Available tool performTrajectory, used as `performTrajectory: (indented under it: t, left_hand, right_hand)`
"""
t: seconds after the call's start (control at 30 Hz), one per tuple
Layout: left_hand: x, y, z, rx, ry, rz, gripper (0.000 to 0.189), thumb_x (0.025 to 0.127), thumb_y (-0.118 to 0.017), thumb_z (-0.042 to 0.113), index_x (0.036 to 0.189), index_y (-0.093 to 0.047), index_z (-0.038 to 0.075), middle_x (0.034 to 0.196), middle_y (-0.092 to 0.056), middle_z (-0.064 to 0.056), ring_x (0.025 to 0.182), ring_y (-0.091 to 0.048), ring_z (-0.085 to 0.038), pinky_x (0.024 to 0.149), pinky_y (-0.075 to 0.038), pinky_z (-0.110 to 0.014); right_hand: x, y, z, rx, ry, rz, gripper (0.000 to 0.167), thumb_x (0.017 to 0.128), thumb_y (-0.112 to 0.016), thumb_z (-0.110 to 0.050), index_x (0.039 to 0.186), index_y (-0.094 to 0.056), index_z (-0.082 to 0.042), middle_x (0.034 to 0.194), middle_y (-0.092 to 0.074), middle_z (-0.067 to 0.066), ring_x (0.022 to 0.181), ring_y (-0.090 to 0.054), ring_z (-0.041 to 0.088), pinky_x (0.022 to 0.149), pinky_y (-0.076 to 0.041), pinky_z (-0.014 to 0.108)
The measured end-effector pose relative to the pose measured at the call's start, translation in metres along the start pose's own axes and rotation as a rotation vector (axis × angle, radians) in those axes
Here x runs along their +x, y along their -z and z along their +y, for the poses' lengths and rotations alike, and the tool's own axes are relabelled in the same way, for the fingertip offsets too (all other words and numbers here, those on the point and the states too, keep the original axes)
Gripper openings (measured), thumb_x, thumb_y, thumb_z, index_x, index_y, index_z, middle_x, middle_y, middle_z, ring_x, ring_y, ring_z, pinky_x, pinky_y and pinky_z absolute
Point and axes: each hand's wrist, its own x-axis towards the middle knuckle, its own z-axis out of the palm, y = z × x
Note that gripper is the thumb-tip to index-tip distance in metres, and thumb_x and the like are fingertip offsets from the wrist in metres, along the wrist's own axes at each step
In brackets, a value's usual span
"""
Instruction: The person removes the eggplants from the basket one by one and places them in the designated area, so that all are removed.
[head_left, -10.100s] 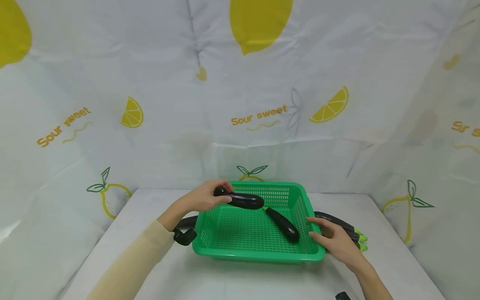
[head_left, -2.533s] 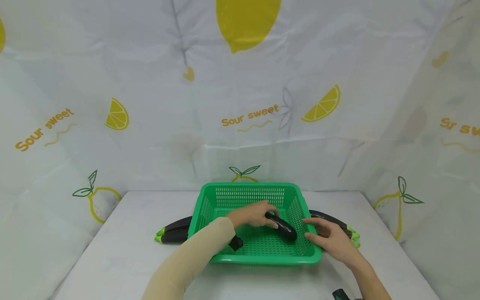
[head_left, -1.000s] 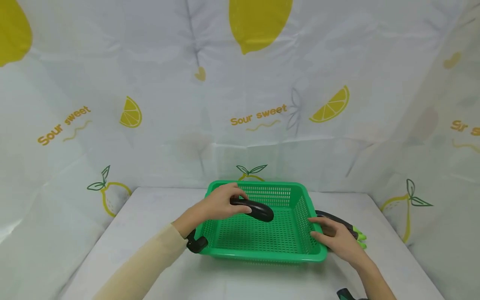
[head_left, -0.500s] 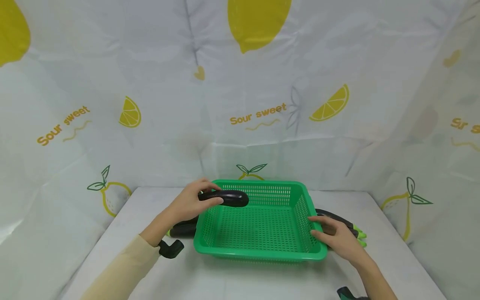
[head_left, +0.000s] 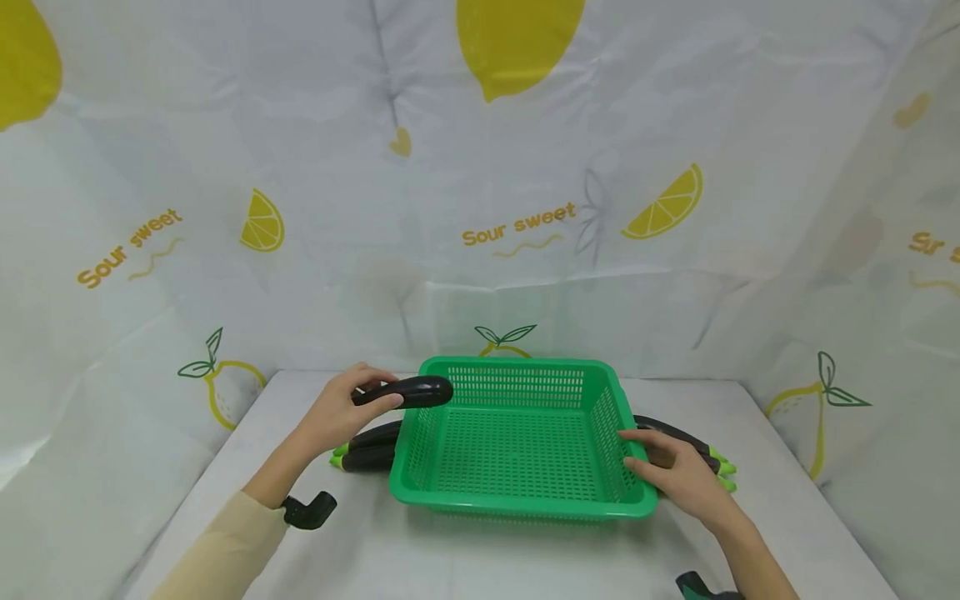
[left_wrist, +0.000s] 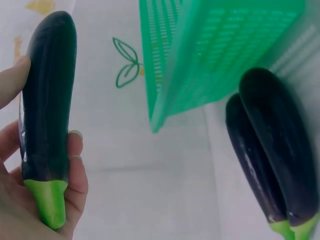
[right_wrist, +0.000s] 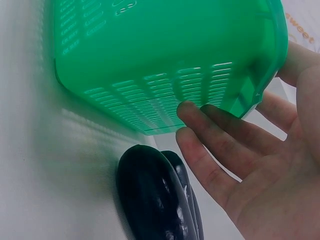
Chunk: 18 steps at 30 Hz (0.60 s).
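My left hand (head_left: 337,408) holds an eggplant (head_left: 420,391) up at the left rim of the green basket (head_left: 525,508). In the left wrist view, thumb and fingers wrap this eggplant (left_wrist: 50,100), with its green stem end near the palm. At the basket's right side, my right hand (head_left: 678,475) grips the rim. From the right wrist view, several fingers (right_wrist: 220,137) lie against the outer wall, while the thumb (right_wrist: 300,62) reaches over the rim. The inside of the basket shows only its perforated floor.
Left of the basket, two eggplants (head_left: 371,457) lie side by side on the white table (head_left: 375,558). More eggplants (head_left: 675,433) lie to its right, partly hidden by the right hand. A lemon-print cloth (head_left: 337,317) hangs behind.
My left hand took hold of the eggplant in the basket, lifted it out and carried it left past the rim. My right hand has stayed at the basket's right rim.
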Motion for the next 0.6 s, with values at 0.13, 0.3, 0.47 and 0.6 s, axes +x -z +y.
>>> performTrajectory:
  t: [0.13, 0.3, 0.47, 0.6]
  left_hand:
    - [-0.005, 0.003, -0.014, -0.004, 0.042, 0.025, 0.031, 0.095, -0.074, 0.034, 0.12, -0.072, 0.015, 0.105, -0.065, 0.002, 0.092, -0.059, -0.018, 0.074, -0.05, -0.036]
    - [-0.008, 0.006, -0.034, -0.001, 0.099, 0.074, 0.032, 0.096, -0.073, 0.033, 0.12, -0.071, 0.012, 0.103, -0.065, -0.002, 0.09, -0.06, -0.019, 0.075, -0.049, -0.037]
    - [-0.008, 0.008, -0.05, 0.022, 0.133, 0.107, 0.035, 0.097, -0.071, 0.032, 0.123, -0.07, 0.008, 0.102, -0.063, -0.006, 0.092, -0.059, -0.022, 0.077, -0.048, -0.039]
    - [-0.005, 0.008, -0.061, 0.041, 0.163, 0.119, 0.039, 0.098, -0.07, 0.033, 0.126, -0.069, 0.006, 0.108, -0.064, -0.01, 0.098, -0.06, -0.026, 0.081, -0.049, -0.042]
  right_hand:
    - [0.0, 0.0, -0.001, 0.002, -0.005, 0.002, 0.049, 0.097, -0.071, -0.023, 0.14, -0.058, -0.002, 0.14, -0.055, 0.028, 0.117, -0.063, 0.04, 0.076, -0.056, 0.028]
    - [0.0, 0.0, 0.0, 0.006, -0.025, -0.004, 0.051, 0.097, -0.072, -0.026, 0.141, -0.058, -0.003, 0.14, -0.056, 0.027, 0.118, -0.063, 0.038, 0.076, -0.056, 0.028]
    - [0.0, 0.0, 0.001, 0.012, -0.026, -0.012, 0.051, 0.097, -0.072, -0.027, 0.141, -0.058, -0.004, 0.14, -0.056, 0.027, 0.116, -0.064, 0.033, 0.076, -0.056, 0.029]
    - [0.0, 0.0, 0.002, 0.015, -0.014, -0.012, 0.051, 0.097, -0.072, -0.027, 0.141, -0.058, -0.004, 0.14, -0.056, 0.026, 0.115, -0.064, 0.032, 0.076, -0.056, 0.029]
